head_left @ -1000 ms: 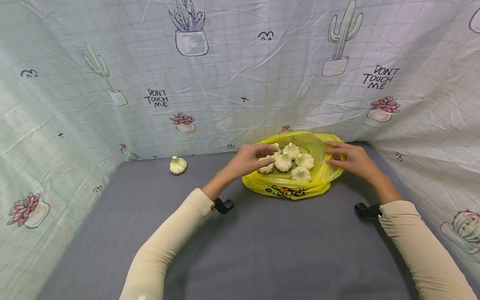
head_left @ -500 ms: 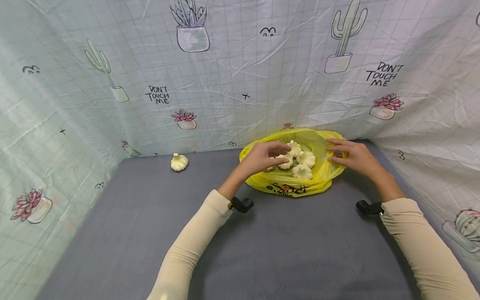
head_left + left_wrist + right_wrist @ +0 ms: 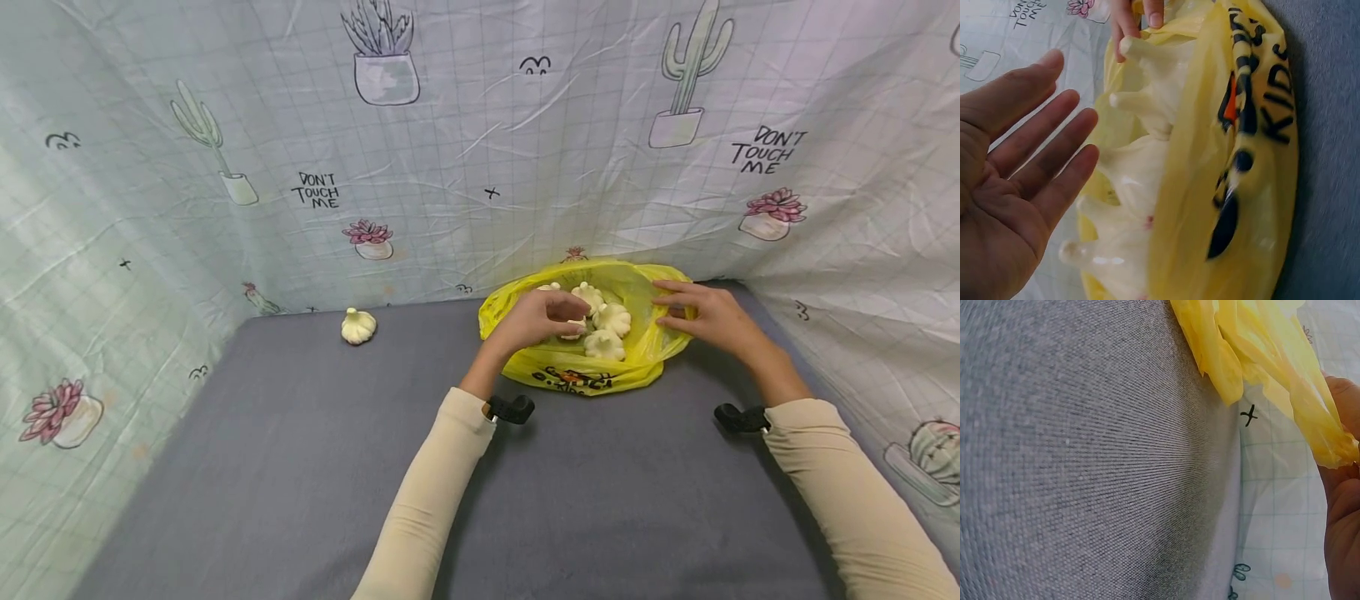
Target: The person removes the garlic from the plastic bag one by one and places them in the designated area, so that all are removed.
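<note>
A yellow plastic bag [image 3: 637, 371] with black lettering lies with its mouth spread at the back of the table. Several white garlic bulbs [image 3: 612, 319] sit inside it, stems showing in the left wrist view. My left hand [image 3: 535, 321] hovers over the bag's left side, hiding some bulbs; its fingers are spread and the palm holds nothing in the left wrist view. At the right end of the bag, my right hand [image 3: 708, 315] holds the rim, with the yellow plastic [image 3: 1316, 425] gathered between thumb and fingers in the right wrist view.
One more garlic bulb [image 3: 358, 326] stands alone on the grey tabletop [image 3: 300, 433], left of the bag. A printed cloth [image 3: 450, 150] with cactus drawings hangs close behind and on both sides of the table.
My left hand has moved right, farther over the bulbs in the bag. My right hand stays at the bag's right rim. The lone bulb on the left has stayed put.
</note>
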The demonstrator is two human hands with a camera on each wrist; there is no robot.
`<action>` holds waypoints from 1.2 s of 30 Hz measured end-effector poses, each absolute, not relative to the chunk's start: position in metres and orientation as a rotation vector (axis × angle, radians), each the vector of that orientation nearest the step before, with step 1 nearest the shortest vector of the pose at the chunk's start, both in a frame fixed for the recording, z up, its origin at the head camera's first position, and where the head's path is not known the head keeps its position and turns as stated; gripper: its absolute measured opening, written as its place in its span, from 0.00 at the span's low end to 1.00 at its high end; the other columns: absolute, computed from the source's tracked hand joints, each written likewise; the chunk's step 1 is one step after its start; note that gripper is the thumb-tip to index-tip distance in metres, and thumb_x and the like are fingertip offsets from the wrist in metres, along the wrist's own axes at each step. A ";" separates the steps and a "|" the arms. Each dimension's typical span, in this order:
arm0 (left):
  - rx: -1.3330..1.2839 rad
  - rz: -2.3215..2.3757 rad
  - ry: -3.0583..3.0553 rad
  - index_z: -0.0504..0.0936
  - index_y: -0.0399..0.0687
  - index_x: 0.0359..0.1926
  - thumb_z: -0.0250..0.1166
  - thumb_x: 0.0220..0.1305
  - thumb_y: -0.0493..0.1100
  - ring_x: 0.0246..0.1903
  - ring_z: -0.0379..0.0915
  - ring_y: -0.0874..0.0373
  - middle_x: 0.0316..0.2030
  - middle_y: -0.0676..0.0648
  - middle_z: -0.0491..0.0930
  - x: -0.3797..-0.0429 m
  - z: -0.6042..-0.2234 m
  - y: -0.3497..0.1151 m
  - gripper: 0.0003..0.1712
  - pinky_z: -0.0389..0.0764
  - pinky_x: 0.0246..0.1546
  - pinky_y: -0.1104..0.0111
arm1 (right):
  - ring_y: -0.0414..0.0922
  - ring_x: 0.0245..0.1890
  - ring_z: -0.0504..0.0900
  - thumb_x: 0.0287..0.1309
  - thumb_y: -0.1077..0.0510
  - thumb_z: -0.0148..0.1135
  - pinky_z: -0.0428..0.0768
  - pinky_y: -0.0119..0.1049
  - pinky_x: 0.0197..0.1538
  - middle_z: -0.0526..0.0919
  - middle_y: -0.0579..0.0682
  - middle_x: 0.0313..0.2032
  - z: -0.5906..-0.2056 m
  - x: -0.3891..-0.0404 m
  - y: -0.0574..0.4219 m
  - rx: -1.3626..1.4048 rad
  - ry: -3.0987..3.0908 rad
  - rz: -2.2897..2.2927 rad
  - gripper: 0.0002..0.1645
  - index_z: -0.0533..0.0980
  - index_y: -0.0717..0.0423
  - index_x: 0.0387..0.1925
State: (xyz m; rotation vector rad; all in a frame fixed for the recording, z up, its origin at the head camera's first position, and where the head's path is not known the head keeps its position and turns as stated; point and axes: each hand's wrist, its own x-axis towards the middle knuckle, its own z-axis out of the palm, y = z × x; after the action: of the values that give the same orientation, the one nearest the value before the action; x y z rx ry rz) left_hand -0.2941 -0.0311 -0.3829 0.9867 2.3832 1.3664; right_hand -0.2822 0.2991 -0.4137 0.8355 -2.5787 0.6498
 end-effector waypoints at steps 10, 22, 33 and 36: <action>0.975 1.331 2.312 0.84 0.39 0.59 0.73 0.64 0.41 0.52 0.83 0.53 0.53 0.42 0.85 -0.291 -0.394 -0.015 0.23 0.82 0.49 0.73 | 0.29 0.21 0.70 0.54 0.59 0.77 0.69 0.30 0.24 0.80 0.59 0.61 -0.416 -0.282 0.298 0.891 -2.561 0.627 0.21 0.87 0.58 0.50; 0.932 1.316 2.395 0.90 0.47 0.51 0.74 0.63 0.43 0.42 0.83 0.70 0.46 0.52 0.89 -0.288 -0.401 0.008 0.15 0.82 0.42 0.77 | 0.30 0.21 0.70 0.51 0.60 0.78 0.69 0.30 0.24 0.81 0.60 0.60 -0.411 -0.285 0.299 0.899 -2.528 0.620 0.21 0.87 0.59 0.49; 0.922 1.306 2.479 0.92 0.50 0.46 0.75 0.62 0.45 0.35 0.82 0.72 0.40 0.55 0.89 -0.283 -0.405 0.016 0.12 0.82 0.34 0.75 | 0.29 0.20 0.70 0.51 0.61 0.79 0.70 0.32 0.23 0.81 0.61 0.59 -0.416 -0.285 0.300 0.930 -2.505 0.600 0.22 0.86 0.60 0.49; 0.918 1.302 2.499 0.92 0.51 0.43 0.75 0.62 0.45 0.34 0.82 0.71 0.38 0.56 0.89 -0.282 -0.406 0.018 0.09 0.82 0.33 0.75 | 0.29 0.21 0.70 0.51 0.61 0.78 0.70 0.31 0.23 0.81 0.61 0.60 -0.416 -0.284 0.300 0.919 -2.520 0.621 0.21 0.86 0.60 0.50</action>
State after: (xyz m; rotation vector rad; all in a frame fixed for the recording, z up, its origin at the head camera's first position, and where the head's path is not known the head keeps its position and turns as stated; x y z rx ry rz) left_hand -0.2816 0.0177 -0.4059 0.9177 2.4987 1.3024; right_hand -0.2837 0.3003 -0.4164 0.9192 -2.5196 0.6208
